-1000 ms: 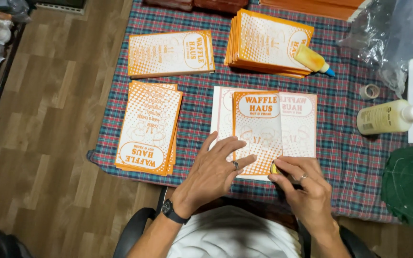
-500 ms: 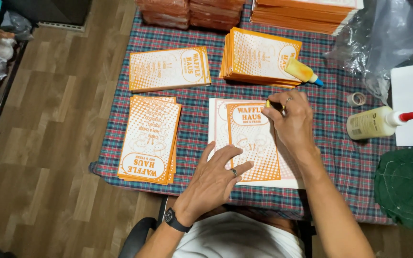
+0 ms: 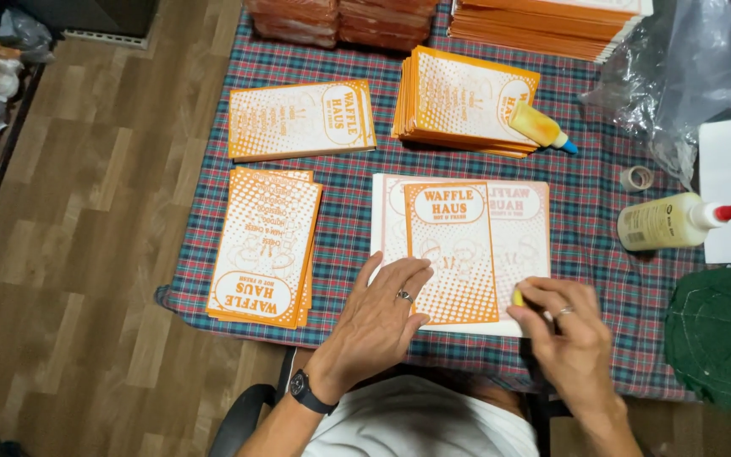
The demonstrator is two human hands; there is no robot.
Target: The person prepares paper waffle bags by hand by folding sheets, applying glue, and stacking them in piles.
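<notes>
Orange printed sheet (image 3: 450, 252) lies on white sheets (image 3: 524, 254) between the hands, left hand (image 3: 380, 317) flat and open pinning it steady, right hand (image 3: 566, 334) pinching a small yellow glue stick (image 3: 518, 297) at its right edge, glue bottle (image 3: 674, 222) beyond.

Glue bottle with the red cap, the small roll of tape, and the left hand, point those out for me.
Glue bottle (image 3: 668, 222), head view, on the middle of its pale yellow body.
Roll of tape (image 3: 636, 178), head view, on its ring.
Left hand (image 3: 380, 313), head view, on the back of the hand.
</notes>
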